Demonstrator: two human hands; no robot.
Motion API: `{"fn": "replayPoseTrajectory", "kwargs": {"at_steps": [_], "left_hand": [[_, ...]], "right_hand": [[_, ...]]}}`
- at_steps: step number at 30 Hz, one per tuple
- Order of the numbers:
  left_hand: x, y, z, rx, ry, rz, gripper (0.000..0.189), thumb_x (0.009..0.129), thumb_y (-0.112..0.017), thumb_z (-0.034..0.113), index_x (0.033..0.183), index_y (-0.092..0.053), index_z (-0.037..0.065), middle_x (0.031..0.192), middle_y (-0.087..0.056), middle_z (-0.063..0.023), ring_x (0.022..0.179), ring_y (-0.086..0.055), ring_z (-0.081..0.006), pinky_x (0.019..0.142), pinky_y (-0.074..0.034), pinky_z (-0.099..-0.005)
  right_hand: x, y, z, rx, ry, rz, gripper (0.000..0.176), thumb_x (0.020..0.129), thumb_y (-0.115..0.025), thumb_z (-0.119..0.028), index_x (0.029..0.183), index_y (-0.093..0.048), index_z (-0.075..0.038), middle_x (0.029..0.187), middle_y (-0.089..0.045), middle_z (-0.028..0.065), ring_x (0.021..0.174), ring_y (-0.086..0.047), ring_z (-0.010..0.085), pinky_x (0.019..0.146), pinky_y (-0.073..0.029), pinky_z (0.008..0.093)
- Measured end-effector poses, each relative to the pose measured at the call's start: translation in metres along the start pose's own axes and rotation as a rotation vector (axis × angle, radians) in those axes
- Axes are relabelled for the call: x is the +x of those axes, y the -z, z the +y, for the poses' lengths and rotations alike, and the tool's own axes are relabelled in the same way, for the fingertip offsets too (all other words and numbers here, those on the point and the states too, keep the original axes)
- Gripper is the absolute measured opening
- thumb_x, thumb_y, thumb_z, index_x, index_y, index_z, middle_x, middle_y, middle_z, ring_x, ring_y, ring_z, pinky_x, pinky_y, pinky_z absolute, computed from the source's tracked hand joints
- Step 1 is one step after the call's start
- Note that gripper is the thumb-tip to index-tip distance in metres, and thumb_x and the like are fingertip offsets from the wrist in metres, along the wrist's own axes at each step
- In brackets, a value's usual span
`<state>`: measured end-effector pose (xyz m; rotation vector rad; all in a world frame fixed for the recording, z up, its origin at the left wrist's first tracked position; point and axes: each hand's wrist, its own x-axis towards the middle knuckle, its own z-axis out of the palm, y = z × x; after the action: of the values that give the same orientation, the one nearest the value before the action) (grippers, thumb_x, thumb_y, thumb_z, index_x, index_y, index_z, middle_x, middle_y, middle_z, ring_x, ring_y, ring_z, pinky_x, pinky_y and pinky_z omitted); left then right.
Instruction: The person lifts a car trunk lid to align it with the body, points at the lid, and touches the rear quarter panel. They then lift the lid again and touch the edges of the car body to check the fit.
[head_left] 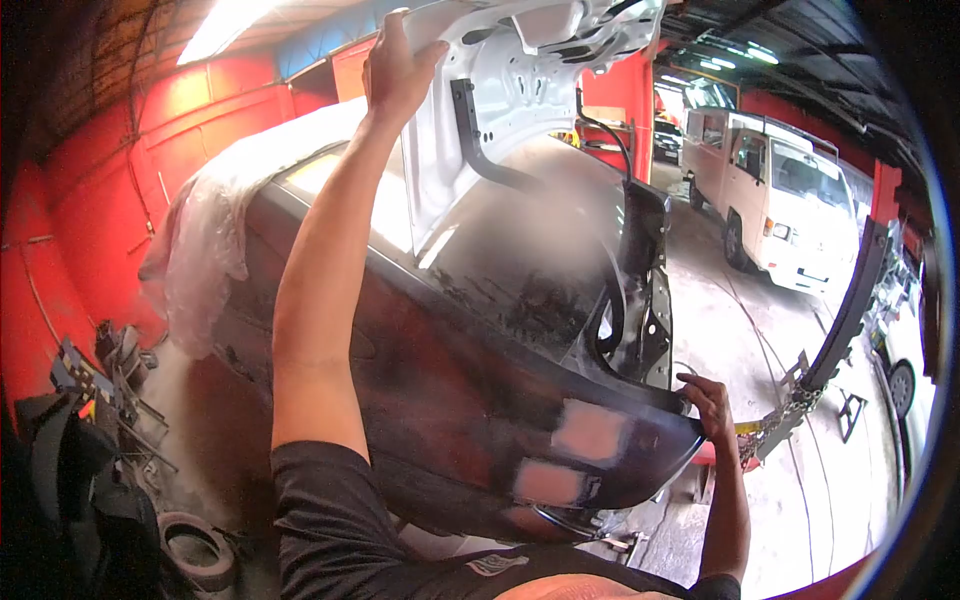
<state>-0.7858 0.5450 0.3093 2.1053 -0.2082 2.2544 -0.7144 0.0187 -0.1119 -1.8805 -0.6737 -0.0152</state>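
My right hand [708, 402] is closest, at the rear corner of the dark car body [440, 400]. Its fingers are curled over the panel's sharp lower rear edge, gripping it. Two pale filler patches [588, 432] sit on the body just left of that hand. A worn tyre [198, 548] lies on the ground below the body's left side, with tool clutter [95, 365] crowding that side, so there is little room there.

My left arm runs up across the body's flank. My left hand [395, 65] is above the body, palm and fingers pressed around the left edge of the raised white boot lid [520, 90]. The lid is tilted up, and its black hinge arm [478, 140] drops down to the body. A plastic sheet [200, 240] is draped over the body's far left end.

Right of the body, the concrete floor [760, 330] is open. A black bumper strip [850, 300] stands propped there, well apart from the body. A white van [790, 200] is parked further right and behind, and a red wall [80, 200] closes off the left beyond the body.
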Motion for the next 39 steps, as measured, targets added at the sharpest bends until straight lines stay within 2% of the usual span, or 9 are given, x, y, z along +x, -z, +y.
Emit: {"fn": "replayPoseTrajectory", "kwargs": {"at_steps": [1,3,9,16,19,26,29,34,39], "left_hand": [[-0.002,-0.001,0.003,-0.001,0.001,-0.004,0.058,0.087,-0.077,0.035,0.128,-0.060,-0.002,0.113,-0.072,-0.0224,0.106,-0.070,-0.0365,0.094,-0.052,-0.0431],[-0.004,-0.001,0.009,0.128,-0.373,0.245,0.050,0.089,-0.075,0.031,0.127,-0.062,0.001,0.118,-0.067,-0.0253,0.116,-0.063,-0.0422,0.095,-0.051,-0.0478],[0.025,0.017,0.037,0.256,-0.280,-0.048,0.029,0.094,-0.069,0.031,0.103,-0.063,0.003,0.102,-0.066,-0.0201,0.100,-0.063,-0.0412,0.086,-0.050,-0.0520],[0.046,-0.005,0.043,0.275,-0.299,-0.006,0.036,0.097,-0.065,0.034,0.083,-0.063,0.000,0.086,-0.066,-0.0218,0.083,-0.067,-0.0419,0.072,-0.052,-0.0514],[0.050,0.003,0.040,0.253,-0.304,-0.081,0.036,0.096,-0.066,0.032,0.080,-0.063,0.000,0.085,-0.066,-0.0218,0.085,-0.067,-0.0413,0.072,-0.051,-0.0507],[0.050,0.006,0.035,0.018,-0.266,-0.047,0.031,0.090,-0.073,0.029,0.082,-0.068,-0.001,0.082,-0.066,-0.0213,0.083,-0.067,-0.0393,0.074,-0.050,-0.0483],[0.047,0.004,0.030,-0.050,-0.255,-0.046,0.031,0.087,-0.077,0.030,0.091,-0.071,0.000,0.088,-0.068,-0.0204,0.085,-0.067,-0.0391,0.078,-0.052,-0.0463],[0.039,0.004,0.030,0.085,-0.330,-0.025,0.043,0.082,-0.081,0.037,0.104,-0.071,0.002,0.107,-0.070,-0.0197,0.097,-0.068,-0.0393,0.086,-0.054,-0.0458],[0.043,0.001,0.046,0.257,-0.243,-0.081,0.046,0.084,-0.080,0.040,0.104,-0.069,0.000,0.106,-0.069,-0.0212,0.099,-0.068,-0.0394,0.088,-0.054,-0.0469]], "right_hand": [[0.000,-0.001,-0.001,0.001,-0.004,0.000,0.042,0.099,-0.062,-0.026,0.126,-0.069,0.006,0.104,-0.076,0.0162,0.099,-0.068,0.0204,0.091,-0.052,0.0342],[-0.001,-0.001,-0.003,0.019,-0.032,0.014,0.044,0.099,-0.061,-0.028,0.126,-0.069,0.006,0.103,-0.076,0.0160,0.098,-0.069,0.0207,0.091,-0.052,0.0344],[0.000,0.000,-0.005,0.054,-0.047,0.034,0.044,0.099,-0.059,-0.028,0.126,-0.069,0.006,0.098,-0.076,0.0156,0.097,-0.069,0.0206,0.092,-0.052,0.0341],[0.004,0.000,0.005,0.051,-0.070,0.066,0.042,0.097,-0.059,-0.023,0.126,-0.069,0.006,0.098,-0.076,0.0155,0.096,-0.069,0.0204,0.093,-0.051,0.0330],[0.005,0.000,0.007,0.079,-0.080,0.058,0.041,0.096,-0.059,-0.021,0.125,-0.070,0.007,0.099,-0.076,0.0155,0.097,-0.069,0.0201,0.093,-0.051,0.0331],[0.006,-0.001,0.007,0.055,-0.055,0.063,0.040,0.097,-0.058,-0.021,0.122,-0.071,0.007,0.101,-0.076,0.0154,0.097,-0.070,0.0205,0.092,-0.052,0.0330],[0.003,-0.001,0.006,0.070,-0.053,0.057,0.041,0.097,-0.057,-0.021,0.123,-0.070,0.008,0.101,-0.076,0.0160,0.097,-0.070,0.0211,0.092,-0.052,0.0337],[0.003,-0.003,0.002,0.057,-0.063,0.070,0.042,0.096,-0.059,-0.021,0.125,-0.069,0.008,0.100,-0.076,0.0164,0.097,-0.071,0.0219,0.092,-0.053,0.0345],[0.004,-0.002,0.003,0.065,-0.053,0.087,0.042,0.095,-0.061,-0.022,0.123,-0.070,0.009,0.096,-0.076,0.0169,0.095,-0.072,0.0225,0.090,-0.053,0.0336]]}}
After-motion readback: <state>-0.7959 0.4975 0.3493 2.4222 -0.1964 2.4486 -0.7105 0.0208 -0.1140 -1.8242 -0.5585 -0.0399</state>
